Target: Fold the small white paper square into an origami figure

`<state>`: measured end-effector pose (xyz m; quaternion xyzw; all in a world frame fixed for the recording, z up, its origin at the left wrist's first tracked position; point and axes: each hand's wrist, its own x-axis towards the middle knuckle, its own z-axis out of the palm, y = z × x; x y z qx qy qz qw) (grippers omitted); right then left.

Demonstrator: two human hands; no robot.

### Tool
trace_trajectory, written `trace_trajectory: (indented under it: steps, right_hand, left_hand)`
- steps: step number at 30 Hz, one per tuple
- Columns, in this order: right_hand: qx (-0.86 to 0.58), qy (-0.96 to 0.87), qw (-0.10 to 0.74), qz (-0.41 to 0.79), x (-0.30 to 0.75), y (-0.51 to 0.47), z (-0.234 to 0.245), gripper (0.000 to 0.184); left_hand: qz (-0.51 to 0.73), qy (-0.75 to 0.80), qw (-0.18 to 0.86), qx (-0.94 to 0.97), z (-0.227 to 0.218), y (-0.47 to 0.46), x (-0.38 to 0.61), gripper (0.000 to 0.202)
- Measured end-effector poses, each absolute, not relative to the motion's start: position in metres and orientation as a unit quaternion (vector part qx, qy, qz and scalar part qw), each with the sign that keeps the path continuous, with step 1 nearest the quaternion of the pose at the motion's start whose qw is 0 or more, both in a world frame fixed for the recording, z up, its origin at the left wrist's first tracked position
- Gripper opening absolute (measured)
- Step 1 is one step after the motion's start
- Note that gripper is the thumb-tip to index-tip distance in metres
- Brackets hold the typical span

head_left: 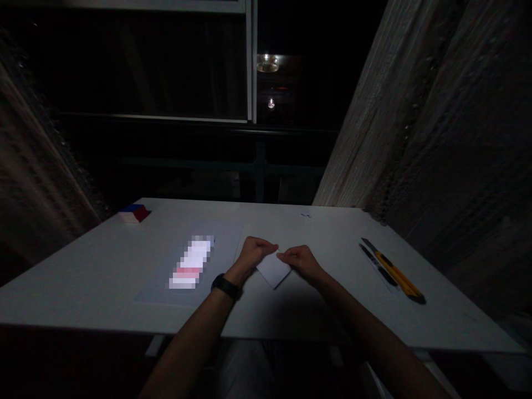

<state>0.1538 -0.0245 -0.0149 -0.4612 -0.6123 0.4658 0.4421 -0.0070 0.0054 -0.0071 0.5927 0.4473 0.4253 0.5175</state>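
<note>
A small folded piece of white paper (pixel 274 274) lies turned cornerwise between my two hands, one corner pointing toward me. My left hand (pixel 251 255), with a dark watch (pixel 225 286) at its wrist, pinches the paper near its far corner. From the other side my right hand (pixel 302 260) grips it close to that same corner, thumb and finger together. The fingertips of both hands almost meet there and partly hide the far corner.
On the white table (pixel 324 310), a lit, blurred phone screen (pixel 192 265) rests on a paper sheet (pixel 153 293) at left. A red, white and blue block (pixel 133 213) sits farther back. A yellow cutter (pixel 399 274) and a black pen (pixel 378 265) lie at right; small scraps (pixel 306 215) behind.
</note>
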Motion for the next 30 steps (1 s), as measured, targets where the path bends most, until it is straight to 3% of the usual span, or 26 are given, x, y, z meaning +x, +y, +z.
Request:
trace_trajectory:
  steps: [16, 30]
  right_hand:
    - [-0.451, -0.614, 0.439, 0.477, 0.1573, -0.0217, -0.0190, 0.030]
    - [-0.482, -0.670, 0.398, 0.400, 0.1570, -0.0194, -0.0214, 0.036]
  left_hand:
    - [0.441, 0.462, 0.475, 0.606, -0.0062, 0.0065, -0.0060, 0.030]
    - [0.437, 0.485, 0.440, 0.616, -0.0091, 0.0092, -0.0052, 0.032]
